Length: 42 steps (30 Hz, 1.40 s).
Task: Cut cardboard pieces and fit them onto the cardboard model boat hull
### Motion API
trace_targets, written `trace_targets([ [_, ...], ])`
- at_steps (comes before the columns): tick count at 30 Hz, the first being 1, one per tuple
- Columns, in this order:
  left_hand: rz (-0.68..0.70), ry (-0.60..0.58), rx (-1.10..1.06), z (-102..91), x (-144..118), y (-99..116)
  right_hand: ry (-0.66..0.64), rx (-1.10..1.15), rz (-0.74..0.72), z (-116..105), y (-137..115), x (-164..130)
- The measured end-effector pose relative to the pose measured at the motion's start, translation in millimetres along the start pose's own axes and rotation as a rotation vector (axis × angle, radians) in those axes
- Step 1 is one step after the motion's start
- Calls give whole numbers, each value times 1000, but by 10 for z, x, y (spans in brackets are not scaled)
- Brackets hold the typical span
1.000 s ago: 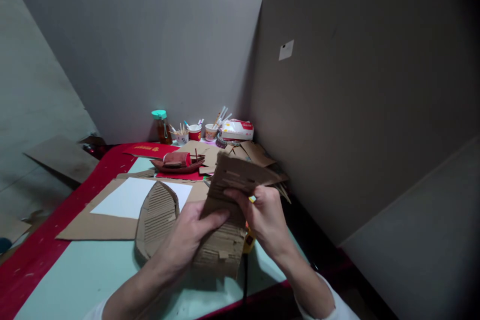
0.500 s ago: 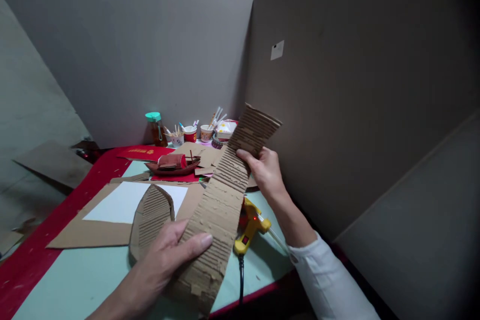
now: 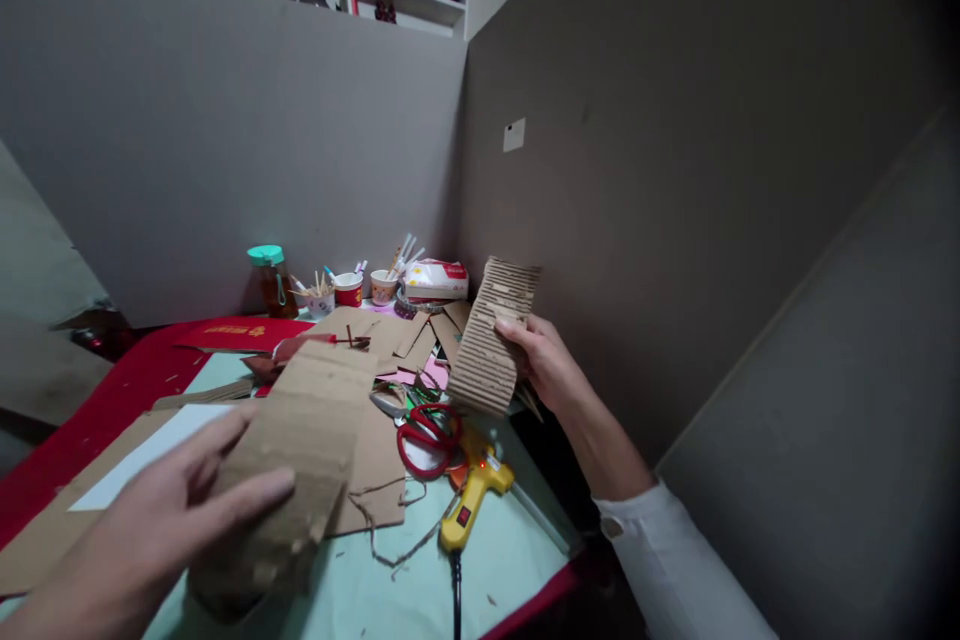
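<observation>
Right hand (image 3: 544, 360): fingers closed on the edge of a ribbed cardboard strip (image 3: 491, 340), held upright above the table's right side, near the grey partition. Left hand (image 3: 150, 530): thumb on top and fingers beneath a larger cardboard piece (image 3: 300, 450), gripped low at the near left. Between the two pieces, on the pale green table (image 3: 510, 550): red-handled scissors (image 3: 427, 435) just beside a yellow glue gun (image 3: 472, 500). Farther back: cardboard scraps, paper cups (image 3: 349, 288), a teal-lidded jar (image 3: 270, 280)

Red-handled scissors (image 3: 427, 438) beside yellow glue gun (image 3: 471, 497) on tabletop (image 3: 390, 600); teal-lidded jar (image 3: 271, 280), paper cups (image 3: 348, 288) near back wall.
</observation>
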State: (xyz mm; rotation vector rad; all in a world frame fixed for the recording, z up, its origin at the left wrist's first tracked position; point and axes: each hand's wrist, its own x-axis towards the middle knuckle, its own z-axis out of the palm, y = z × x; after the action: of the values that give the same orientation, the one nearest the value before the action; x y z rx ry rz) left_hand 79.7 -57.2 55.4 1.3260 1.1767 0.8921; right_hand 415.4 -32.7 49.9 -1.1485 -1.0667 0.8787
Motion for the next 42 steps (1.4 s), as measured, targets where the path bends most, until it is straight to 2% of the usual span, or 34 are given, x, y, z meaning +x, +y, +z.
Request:
trace_targets([
  [3, 88, -71, -62, 274, 348, 396, -17, 113, 30, -60, 6, -239],
  [6, 227, -150, -69, 607, 705, 607, -8, 192, 42, -52, 24, -401],
  [12, 289, -201, -46, 1198, 1476, 616, -12, 300, 83, 48, 95, -579],
  [15, 278, -175, 19, 1348, 1813, 577, -26, 335, 98, 82, 113, -635],
  [17, 281, -160, 65, 1369, 1912, 564, -21, 343, 99, 102, 117, -656],
  [20, 283, -173, 115, 1303, 1734, 557, -11, 338, 87, 158, 120, -672],
  [24, 196, -337, 131, 1120, 986, 489, -38, 315, 86, 277, 123, -757],
  [27, 119, -431, 32, 920, 451, 361, -82, 140, 73, 304, 136, -887],
  [29, 45, -423, -49, 728, 237, 263, 32, -142, -139, 282, 146, -955],
  [31, -14, -413, -60, 503, 111, 179, 126, -532, -498, 274, 148, -991],
  [33, -53, -429, -14, 290, 20, 119, 69, -900, -823, 323, 142, -1011],
  [35, -82, -440, 35, 128, -74, 76, -106, -1134, -1036, 433, 140, -1031],
  [37, -106, -378, 97, 18, -174, 31, -271, -1229, -1144, 577, 153, -1053],
  [39, -82, -233, 209, -70, -273, -38, -347, -1269, -1188, 734, 178, -1070],
  [40, -25, -129, 287, -115, -318, -84, -345, -1282, -1181, 815, 190, -1074],
  [42, 198, 81, 474, -211, -400, -188, -295, -1307, -1135, 984, 199, -1072],
])
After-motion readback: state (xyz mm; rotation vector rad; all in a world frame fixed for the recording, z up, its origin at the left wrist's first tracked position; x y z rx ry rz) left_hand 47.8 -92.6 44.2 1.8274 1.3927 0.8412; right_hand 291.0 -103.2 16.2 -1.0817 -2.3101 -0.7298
